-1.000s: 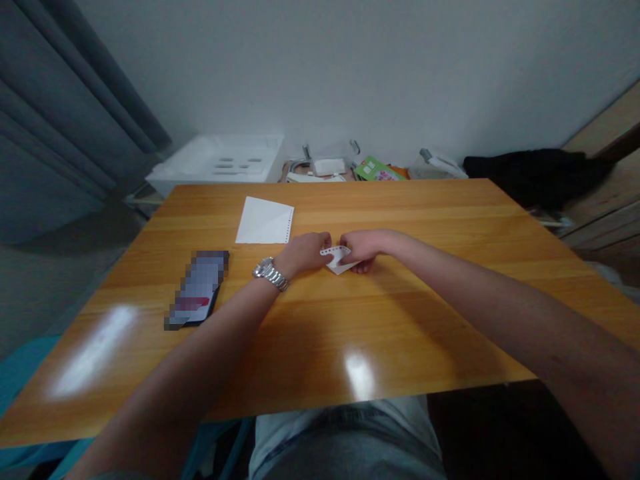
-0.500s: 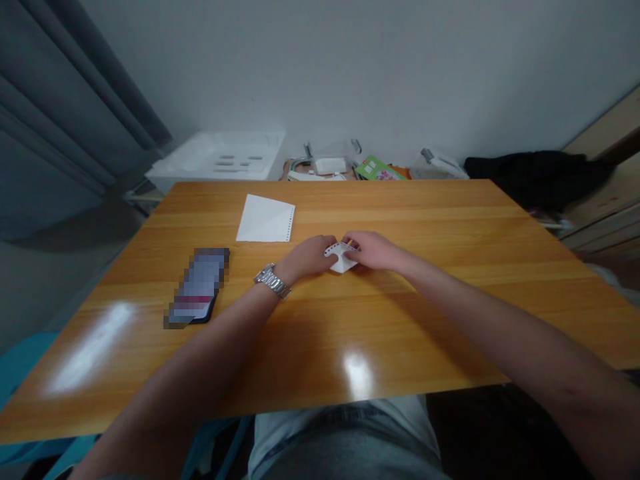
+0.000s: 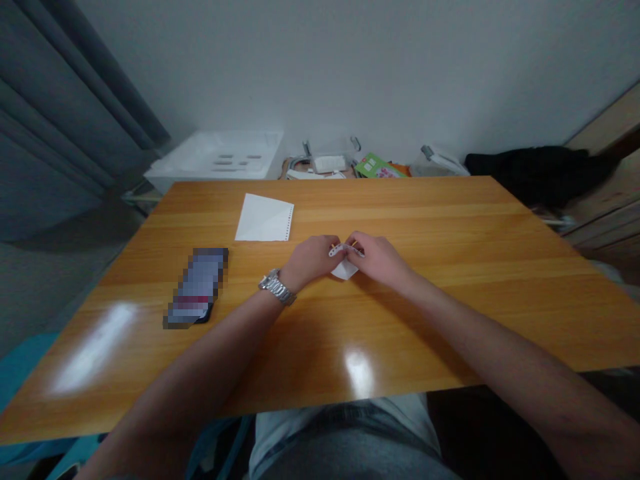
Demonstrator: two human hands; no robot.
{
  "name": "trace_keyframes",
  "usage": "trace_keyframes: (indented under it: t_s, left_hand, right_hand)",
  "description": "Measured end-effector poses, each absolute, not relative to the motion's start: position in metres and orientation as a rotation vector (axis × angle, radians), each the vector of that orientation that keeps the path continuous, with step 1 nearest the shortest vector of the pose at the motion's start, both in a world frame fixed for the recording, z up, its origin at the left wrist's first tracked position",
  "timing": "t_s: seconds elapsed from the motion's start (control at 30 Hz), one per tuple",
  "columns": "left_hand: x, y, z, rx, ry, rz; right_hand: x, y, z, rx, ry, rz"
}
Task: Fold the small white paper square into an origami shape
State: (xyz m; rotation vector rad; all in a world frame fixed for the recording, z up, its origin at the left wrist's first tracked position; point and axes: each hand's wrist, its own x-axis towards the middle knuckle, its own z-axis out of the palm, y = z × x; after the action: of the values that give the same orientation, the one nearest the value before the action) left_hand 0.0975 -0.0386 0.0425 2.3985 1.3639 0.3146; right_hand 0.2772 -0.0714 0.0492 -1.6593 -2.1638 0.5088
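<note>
A small folded piece of white paper (image 3: 345, 270), with a row of punched holes along its upper edge, is held between my two hands over the middle of the table. My left hand (image 3: 316, 257) grips its left side, thumb and fingers closed on it. From the other side my right hand (image 3: 374, 257) pinches the paper. My fingertips hide part of the folds. A silver watch (image 3: 278, 287) is on my left wrist.
A flat white sheet with a perforated edge (image 3: 265, 219) lies on the wooden table (image 3: 450, 227). At the left is a phone (image 3: 197, 287), its screen blurred out. Beyond the far edge stand a white plastic bin (image 3: 220, 153), a green booklet (image 3: 377, 167) and dark cloth (image 3: 530, 173).
Both hands have come slightly nearer to me with the folded paper. Its holed edge has bent up and its sides are drawn together more between my fingers.
</note>
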Motion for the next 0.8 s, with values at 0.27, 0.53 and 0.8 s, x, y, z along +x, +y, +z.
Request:
trace_keyframes:
  t_s: [0.27,0.53,0.8]
  left_hand:
    - [0.101,-0.042,0.042,2.340,1.399,0.313]
    - [0.092,-0.032,0.031,2.223,1.188,0.487]
    - [0.087,-0.031,0.017,1.976,1.011,0.579]
  right_hand:
    - [0.279,-0.074,0.043,-1.651,-2.135,0.522]
    - [0.284,-0.069,0.038,-1.577,-2.013,0.641]
    - [0.290,-0.074,0.036,-1.451,-1.931,0.746]
